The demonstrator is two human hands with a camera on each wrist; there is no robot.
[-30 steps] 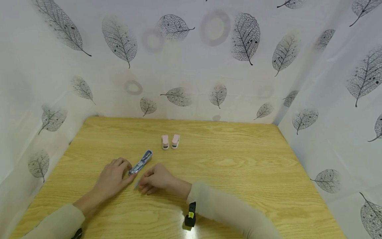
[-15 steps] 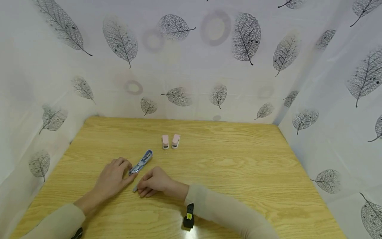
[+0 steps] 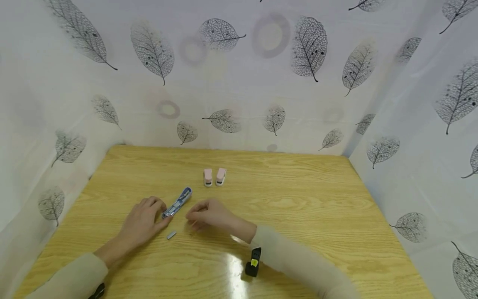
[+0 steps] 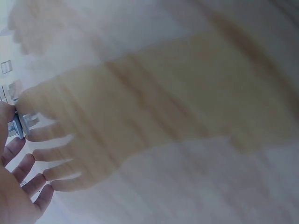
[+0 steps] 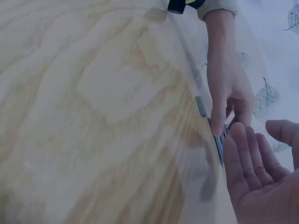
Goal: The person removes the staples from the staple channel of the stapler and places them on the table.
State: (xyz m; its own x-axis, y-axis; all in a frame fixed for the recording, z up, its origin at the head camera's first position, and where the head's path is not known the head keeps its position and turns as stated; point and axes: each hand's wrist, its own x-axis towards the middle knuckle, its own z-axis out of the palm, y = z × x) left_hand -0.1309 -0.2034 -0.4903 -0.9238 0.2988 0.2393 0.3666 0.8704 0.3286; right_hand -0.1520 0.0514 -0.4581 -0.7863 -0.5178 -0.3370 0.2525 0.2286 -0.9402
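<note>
In the head view a slim blue-and-silver stapler [image 3: 179, 201] lies slantwise on the wooden table. My left hand [image 3: 140, 220] pinches its near end between thumb and fingers; the left wrist view shows a metal part of the stapler [image 4: 18, 123] between the thumb and a finger. Just below it on the table is a short grey strip of staples [image 3: 171, 235], apart from both hands. My right hand [image 3: 213, 214] hovers right of the stapler, its fingers loosely bent. In the right wrist view the right hand [image 5: 264, 172] faces palm up and holds nothing.
Two small pink-and-white devices [image 3: 208, 177] stand side by side beyond the stapler. The wooden table [image 3: 298, 207] reaches to a leaf-printed curtain [image 3: 239, 83] at the back and sides. A black wrist camera [image 3: 252, 265] hangs under the right cuff.
My right hand has let go of the staple strip, which now lies on the table, and has moved up and right. My left hand has stayed on the stapler.
</note>
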